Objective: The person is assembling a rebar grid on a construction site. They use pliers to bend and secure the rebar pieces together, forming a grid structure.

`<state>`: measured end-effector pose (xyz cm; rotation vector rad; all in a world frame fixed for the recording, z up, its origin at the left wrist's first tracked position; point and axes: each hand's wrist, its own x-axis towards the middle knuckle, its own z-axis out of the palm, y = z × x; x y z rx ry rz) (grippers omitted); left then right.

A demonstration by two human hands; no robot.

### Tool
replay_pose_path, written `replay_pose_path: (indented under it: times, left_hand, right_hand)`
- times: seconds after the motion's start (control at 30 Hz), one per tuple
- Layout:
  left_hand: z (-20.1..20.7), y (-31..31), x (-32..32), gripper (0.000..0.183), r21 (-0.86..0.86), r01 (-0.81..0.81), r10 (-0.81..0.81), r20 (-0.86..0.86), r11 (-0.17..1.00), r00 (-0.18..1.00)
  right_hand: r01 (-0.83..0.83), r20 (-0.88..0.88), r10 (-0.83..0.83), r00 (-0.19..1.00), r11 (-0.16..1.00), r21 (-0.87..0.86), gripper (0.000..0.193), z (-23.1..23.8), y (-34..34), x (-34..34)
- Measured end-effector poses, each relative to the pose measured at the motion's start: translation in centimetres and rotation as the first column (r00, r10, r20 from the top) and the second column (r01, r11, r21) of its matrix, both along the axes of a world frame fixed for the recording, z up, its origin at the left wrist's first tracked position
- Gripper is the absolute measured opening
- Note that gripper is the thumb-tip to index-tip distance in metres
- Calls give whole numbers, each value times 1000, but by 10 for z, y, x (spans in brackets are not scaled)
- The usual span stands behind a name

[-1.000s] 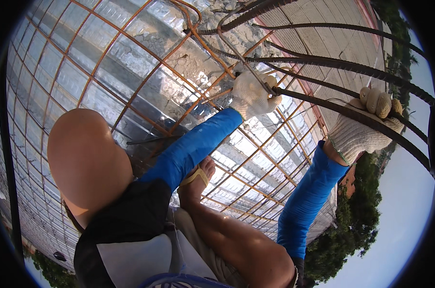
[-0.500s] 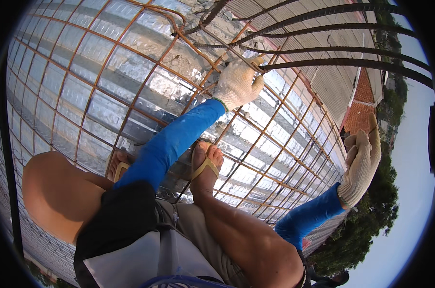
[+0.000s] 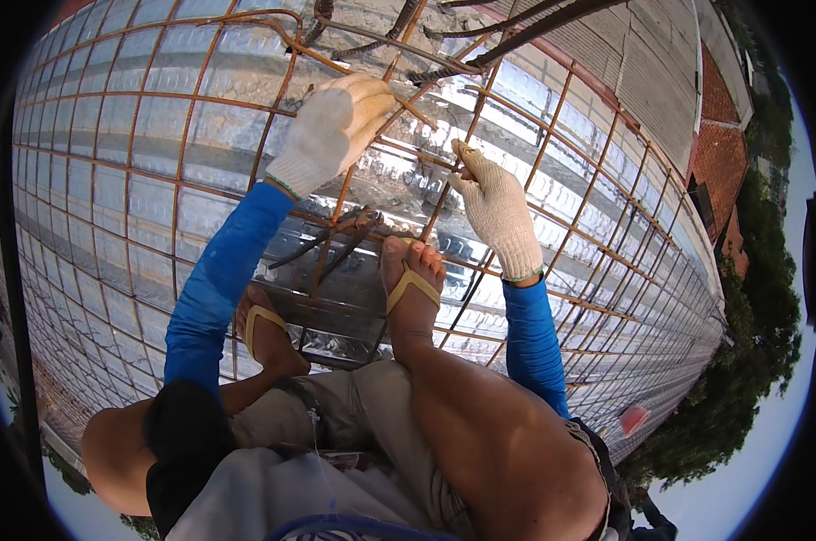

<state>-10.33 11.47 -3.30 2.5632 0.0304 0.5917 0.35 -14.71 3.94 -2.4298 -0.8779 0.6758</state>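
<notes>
My left hand point(image 3: 337, 124), in a pale knitted work glove, lies across a rusty steel mesh point(image 3: 183, 144). Its fingers are stretched side by side over the bars, with the thumb hidden. No held thing shows there. To the right, my right hand point(image 3: 501, 212), gloved the same way, is at a mesh bar. Its thumb and forefinger are bent but apart, and I see nothing between them. A loose-ended rusty bar point(image 3: 417, 114) runs out past my left fingertips. Thick ribbed bars point(image 3: 534, 38) rise beyond both hands.
Shiny ribbed metal decking point(image 3: 372, 194) lies beneath the mesh. My sandaled feet point(image 3: 411, 287) stand on it among the bars, near short dark rod ends point(image 3: 340, 243). A grey corrugated roof point(image 3: 651, 54) and trees point(image 3: 750, 379) lie past the right edge.
My left hand has come away from the thick bars' ends, moving left. My right hand has swung in from the far right to the mesh. The view has shifted.
</notes>
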Motion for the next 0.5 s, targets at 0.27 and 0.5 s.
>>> replay_pose_path:
  times: [0.27,0.5]
  left_hand:
    - [-4,15,33,29,286,143,-81,-218,947,973]
    - [8,6,50,28,156,157,-86,-388,975,918]
  right_hand:
    - [-25,26,24,999,999,25,36,-17,4,-16]
    - [69,108,-64,992,997,-41,23,-18,10,-35]
